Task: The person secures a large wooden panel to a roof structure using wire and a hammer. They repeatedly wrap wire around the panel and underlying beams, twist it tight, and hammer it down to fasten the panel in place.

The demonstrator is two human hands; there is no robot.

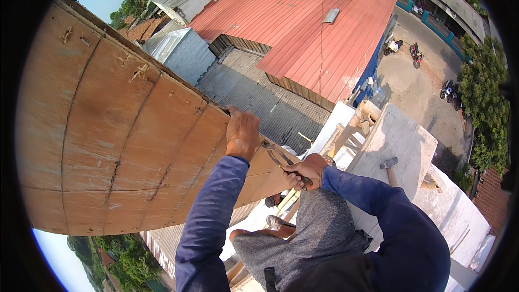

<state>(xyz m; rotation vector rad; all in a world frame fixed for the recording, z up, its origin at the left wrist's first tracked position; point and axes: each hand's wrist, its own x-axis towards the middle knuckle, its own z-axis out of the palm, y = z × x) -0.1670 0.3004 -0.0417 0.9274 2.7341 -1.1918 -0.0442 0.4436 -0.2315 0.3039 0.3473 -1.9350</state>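
Note:
A large brown plywood panel with dark lines across its face stands tilted at the left. My left hand is closed over its upper edge, the fingertips hidden on the far side. In my right hand are the handles of a pair of metal pincers, with the fingers wrapped round them. The pincers' head is at the panel's edge, just right of my left hand; whether it grips anything there is too small to tell.
A hammer lies on a pale board to my right, with wooden pieces beyond it. Far below are a red metal roof, a grey corrugated roof and a yard with motorbikes. My legs are just below my hands.

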